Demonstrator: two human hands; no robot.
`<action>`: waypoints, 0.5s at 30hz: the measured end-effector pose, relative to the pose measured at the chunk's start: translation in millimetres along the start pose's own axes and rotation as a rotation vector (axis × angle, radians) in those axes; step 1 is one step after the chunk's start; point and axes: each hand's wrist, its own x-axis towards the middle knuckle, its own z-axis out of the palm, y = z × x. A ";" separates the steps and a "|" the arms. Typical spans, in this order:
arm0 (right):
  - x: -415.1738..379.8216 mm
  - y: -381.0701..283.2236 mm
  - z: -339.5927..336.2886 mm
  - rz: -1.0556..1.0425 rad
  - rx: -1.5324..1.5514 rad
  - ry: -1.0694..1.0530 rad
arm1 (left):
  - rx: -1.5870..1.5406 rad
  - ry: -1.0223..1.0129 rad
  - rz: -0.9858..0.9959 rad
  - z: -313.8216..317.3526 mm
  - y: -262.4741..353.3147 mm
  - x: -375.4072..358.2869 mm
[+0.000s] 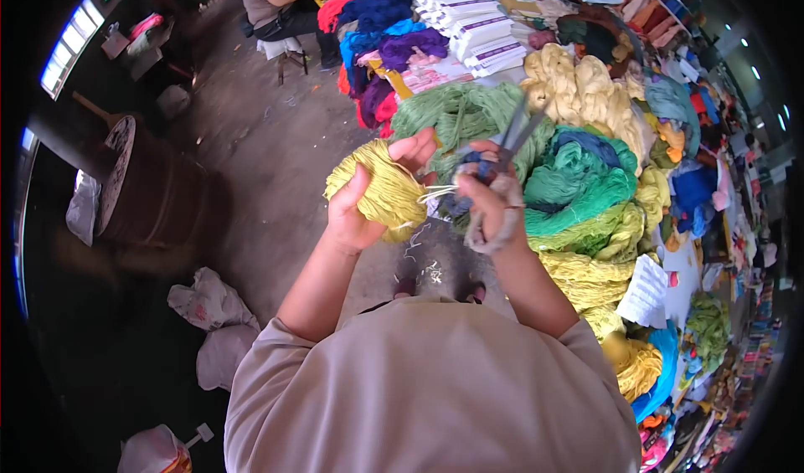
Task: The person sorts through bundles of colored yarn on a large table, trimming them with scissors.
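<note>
While my left hand (pixel 352 216) cups a round yellow yarn ball (pixel 383 192), my right hand (pixel 488 201) grasps dark metal scissors (pixel 508 141).

1 head-worn view looks forward and steeply down; both hands (pixel 350 216) near, mid-view.

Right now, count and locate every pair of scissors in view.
1: dark metal scissors in the right hand, pointing forward, to the right of the round yellow yarn ball in the left hand. Others may be hidden among the heaped multicoloured yarn.
</note>
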 end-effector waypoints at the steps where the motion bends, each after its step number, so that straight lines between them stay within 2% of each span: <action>1: -0.5 -1.3 -3.5 0.039 0.052 0.037 | 0.052 -0.003 0.005 -4.2 3.0 -1.8; 4: -3.1 -3.9 -22.8 0.040 0.322 0.103 | 0.105 -0.026 0.101 -19.5 17.2 -6.5; 6: -6.8 -16.1 -35.3 -0.020 0.440 0.078 | -0.038 -0.039 0.192 -31.9 29.2 -7.8; 7: -9.3 -30.8 -37.1 -0.046 0.441 0.112 | -0.159 -0.049 0.225 -45.0 37.1 -10.2; 8: -10.1 -39.3 -51.8 -0.090 0.434 0.072 | -0.178 0.040 0.262 -49.9 47.2 -11.1; 10: -21.1 -56.7 -74.1 -0.118 0.215 -0.021 | -0.079 0.007 0.225 -43.2 51.1 -8.3; 11: -27.9 -60.3 -80.6 -0.029 0.055 -0.037 | 0.389 0.080 0.143 -19.4 52.0 -3.2; 12: -33.5 -61.9 -86.1 0.061 -0.107 -0.049 | 0.722 0.002 0.113 -0.9 49.1 4.1; 13: -33.6 -61.0 -92.1 0.234 -0.101 -0.159 | 1.054 -0.079 0.078 13.2 43.6 11.7; 15: -32.0 -47.3 -49.5 -0.041 -0.188 -0.176 | 1.718 -0.377 0.244 28.1 31.9 30.9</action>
